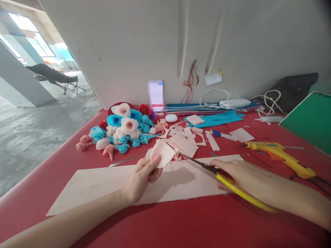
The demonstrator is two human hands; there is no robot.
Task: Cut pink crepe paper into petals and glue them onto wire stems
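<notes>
Between the thumb and fingers of my left hand (143, 175) is a pale pink paper petal (162, 154) with a rounded edge. My right hand (238, 174) grips yellow-handled scissors (232, 186); their dark blades point left, with the tips close to the petal's right side. Whether the blades touch the paper I cannot tell. Under both hands lies a long pale pink paper sheet (98, 182). Just behind the petal are a cut paper piece (184, 144) and many scraps.
Paper flowers (129, 125) in white, blue, pink and red are heaped at the back left. A yellow glue gun (281, 156) lies right, near a green board (310, 120). A phone (156, 95) leans on the wall. Blue paper (217, 119) and thin wires (129, 158) lie on the red table (165, 224).
</notes>
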